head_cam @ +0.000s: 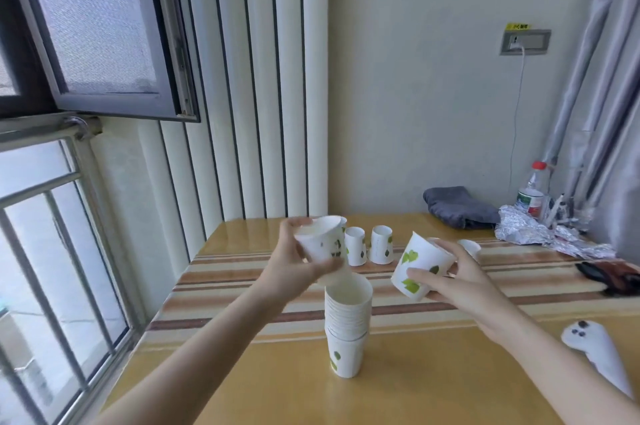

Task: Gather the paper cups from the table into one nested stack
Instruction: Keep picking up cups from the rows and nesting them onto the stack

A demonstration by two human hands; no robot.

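Observation:
A nested stack of white paper cups with green leaf prints (347, 327) stands upright on the yellow table (277, 390), near its front middle. My left hand (294, 265) holds one such cup (323, 241) tilted in the air, just above and left of the stack's mouth. My right hand (460, 279) grips another cup (420, 263), tilted with its mouth turned away, to the right of the stack. Two loose cups (355, 246) (381, 244) stand farther back on the striped cloth. Another cup (470, 249) peeks out behind my right hand.
A grey folded cloth (457, 206), crumpled foil (540, 230) and a plastic bottle (531, 192) sit at the back right. A dark object (609, 275) lies at the right edge. A white paper cone (599, 359) lies at the front right. A window (52, 216) is on the left.

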